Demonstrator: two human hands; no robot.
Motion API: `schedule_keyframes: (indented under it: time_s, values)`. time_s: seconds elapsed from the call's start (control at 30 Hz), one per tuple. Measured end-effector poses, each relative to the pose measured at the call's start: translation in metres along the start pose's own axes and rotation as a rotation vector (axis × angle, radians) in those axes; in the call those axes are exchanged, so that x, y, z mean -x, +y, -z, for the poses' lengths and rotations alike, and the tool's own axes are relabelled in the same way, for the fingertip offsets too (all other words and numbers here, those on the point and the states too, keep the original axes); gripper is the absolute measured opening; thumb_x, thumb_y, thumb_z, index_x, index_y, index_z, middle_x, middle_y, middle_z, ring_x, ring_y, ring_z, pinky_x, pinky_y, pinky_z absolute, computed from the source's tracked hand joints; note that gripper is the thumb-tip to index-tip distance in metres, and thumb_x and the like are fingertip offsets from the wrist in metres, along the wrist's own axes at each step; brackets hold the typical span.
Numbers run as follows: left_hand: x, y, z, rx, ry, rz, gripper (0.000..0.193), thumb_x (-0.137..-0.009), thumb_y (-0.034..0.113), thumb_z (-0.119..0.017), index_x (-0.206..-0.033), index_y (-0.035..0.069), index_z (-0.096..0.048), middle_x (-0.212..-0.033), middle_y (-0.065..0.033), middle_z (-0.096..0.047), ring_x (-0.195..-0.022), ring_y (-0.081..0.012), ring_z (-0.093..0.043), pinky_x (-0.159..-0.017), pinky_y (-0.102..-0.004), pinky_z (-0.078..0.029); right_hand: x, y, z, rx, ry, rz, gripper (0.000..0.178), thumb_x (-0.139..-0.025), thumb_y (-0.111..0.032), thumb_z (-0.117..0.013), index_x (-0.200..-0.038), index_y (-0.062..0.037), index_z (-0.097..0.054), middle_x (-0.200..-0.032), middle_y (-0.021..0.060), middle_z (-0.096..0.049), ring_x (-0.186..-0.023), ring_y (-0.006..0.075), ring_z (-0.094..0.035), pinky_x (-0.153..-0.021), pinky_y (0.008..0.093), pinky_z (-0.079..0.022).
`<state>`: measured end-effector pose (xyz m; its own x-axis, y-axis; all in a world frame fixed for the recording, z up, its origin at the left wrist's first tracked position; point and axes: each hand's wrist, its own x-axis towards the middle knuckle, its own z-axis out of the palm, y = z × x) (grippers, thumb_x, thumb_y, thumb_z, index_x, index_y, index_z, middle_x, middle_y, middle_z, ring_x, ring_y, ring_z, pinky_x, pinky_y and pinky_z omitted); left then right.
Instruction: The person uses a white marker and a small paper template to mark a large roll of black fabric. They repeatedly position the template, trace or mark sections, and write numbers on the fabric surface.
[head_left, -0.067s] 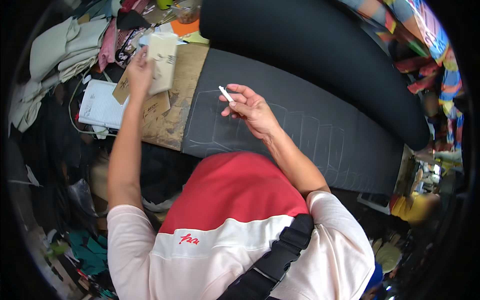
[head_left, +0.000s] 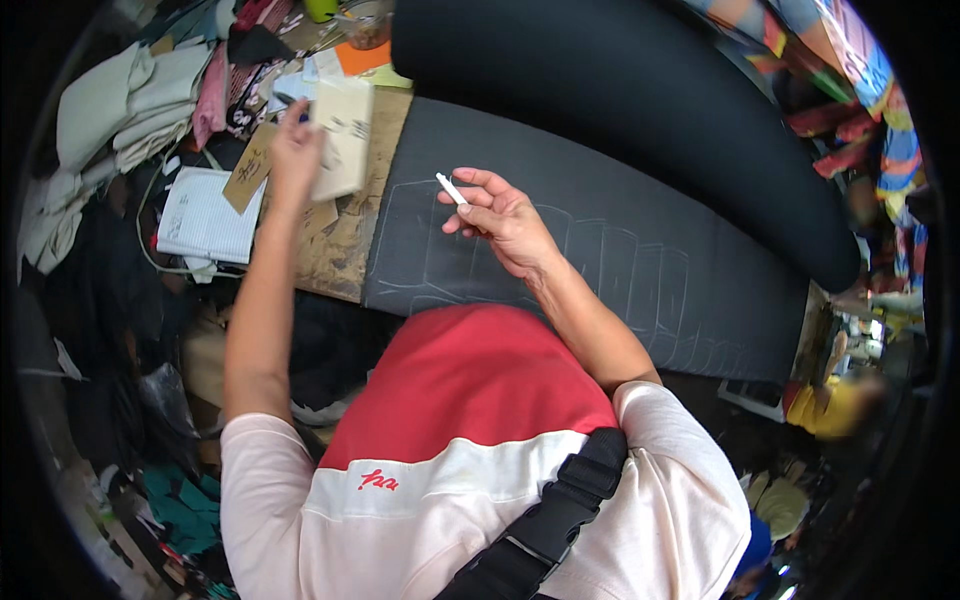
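The right hand (head_left: 500, 215), just above the middle of the frame, pinches a short white stick of tailor's chalk (head_left: 450, 188) between thumb and fingertips, held over a dark grey sheet of fabric (head_left: 600, 200) spread on the counter (head_left: 345, 255). Pale chalk outlines (head_left: 610, 270) — a row of rounded rectangular shapes — run across the fabric toward the right of the frame. Above it, across the upper middle, lies a thick black roll of cloth (head_left: 620, 100).

In the upper left the left hand (head_left: 293, 150) is closed on a cream-coloured card pattern piece (head_left: 345, 140), lifted over the bare wooden part of the counter. A brown cardboard tag (head_left: 248, 165) and an open white notebook (head_left: 208, 215) sit just left of it, with folded pale cloths (head_left: 120, 100) further up the left edge.

Judging from this — the chalk is thin and held near its end, so pressing hard could snap it. The card is gripped at one edge only; it could flex or slip against the fabric and blur an outline. A forearm dragged over the marked lines could smear them.
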<state>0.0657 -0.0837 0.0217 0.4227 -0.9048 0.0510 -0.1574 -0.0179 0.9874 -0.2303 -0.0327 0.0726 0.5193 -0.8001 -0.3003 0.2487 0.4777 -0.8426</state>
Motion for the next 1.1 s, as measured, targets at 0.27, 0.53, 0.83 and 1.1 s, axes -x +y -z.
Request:
schedule_keyframes:
  time_s: [0.27,0.53,0.83,1.1]
  values:
    - [0.140,0.023,-0.192,0.612,-0.632,0.459,0.042,-0.081,-0.001,-0.060,-0.121,0.000,-0.049,-0.104,-0.0110,-0.061,-0.083,-0.0130,-0.060,-0.064,-0.0247,-0.051,0.056,-0.016,0.027,-0.164,0.166,0.168,0.041,-0.087,0.001,-0.055,-0.126,-0.0013,-0.041,-0.105,0.0123,-0.062,-0.075,0.0166,-0.065,-0.062,0.0238,-0.052]
    - [0.175,0.129,-0.257,0.771,-0.883,0.266,0.047,-0.096,0.037,-0.045,-0.102,-0.007,-0.062,-0.099,-0.0187,-0.063,-0.093,-0.0217,-0.061,-0.081,-0.0365,-0.051,0.155,-0.055,0.094,0.138,0.526,0.525,0.035,-0.085,0.003,-0.057,-0.116,0.0021,-0.043,-0.104,0.0159,-0.060,-0.077,0.0160,-0.064,-0.063,0.0232,-0.051]
    - [0.271,0.181,-0.381,0.749,-0.773,0.210,0.018,-0.085,0.000,-0.058,-0.099,-0.010,-0.062,-0.097,-0.0211,-0.064,-0.086,-0.0232,-0.065,-0.079,-0.0330,-0.055,0.249,-0.084,0.204,0.364,0.672,0.804,0.030,-0.080,0.010,-0.054,-0.109,0.0039,-0.048,-0.099,0.0163,-0.065,-0.090,0.0194,-0.066,-0.072,0.0262,-0.053]
    - [0.331,0.195,-0.461,0.636,-0.651,0.153,0.015,-0.083,-0.001,-0.060,-0.094,-0.011,-0.063,-0.091,-0.0199,-0.065,-0.081,-0.0210,-0.066,-0.076,-0.0301,-0.056,0.312,-0.097,0.284,0.675,0.698,0.908,0.029,-0.081,0.010,-0.056,-0.108,0.0037,-0.050,-0.103,0.0150,-0.063,-0.079,0.0152,-0.066,-0.068,0.0239,-0.054]
